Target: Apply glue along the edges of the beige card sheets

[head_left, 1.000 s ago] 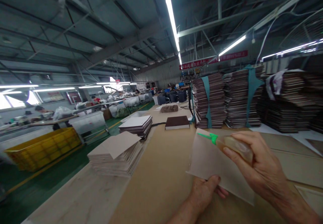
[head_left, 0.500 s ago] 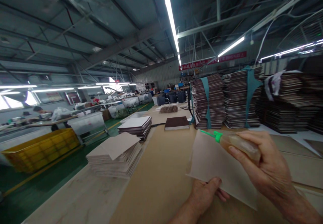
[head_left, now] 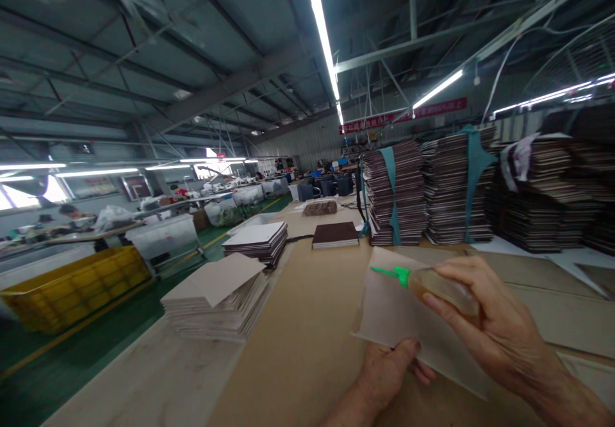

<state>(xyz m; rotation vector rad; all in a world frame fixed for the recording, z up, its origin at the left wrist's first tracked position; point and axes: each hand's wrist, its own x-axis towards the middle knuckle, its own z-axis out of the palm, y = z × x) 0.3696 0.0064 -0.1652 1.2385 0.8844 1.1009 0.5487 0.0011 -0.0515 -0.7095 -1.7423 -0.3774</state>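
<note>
Right hand [head_left: 500, 337] in lower right of frame, forearm entering from the bottom right corner, wrist bent inward. Fingers clamped around glue bottle [head_left: 444, 287], held near-horizontal, green nozzle pointing left over the upper edge of the card sheet [head_left: 398, 311].

Left hand [head_left: 387, 372] at bottom centre, palm down, thumb pressed on the sheet's lower edge, other fingers under it; pinched shut on the sheet. Sheet tilted up off the brown table [head_left: 298, 350], lower right of centre.

Yellow crate [head_left: 72, 286] at left edge on green floor; contents not discernible. Loose stack of pale cards [head_left: 216, 299] left of centre, top card skewed. Smaller stack [head_left: 257, 240] behind it, dark-topped stack [head_left: 335, 234] at centre. Tall strapped bundles [head_left: 423, 190] along the right, teal bands around two.
</note>
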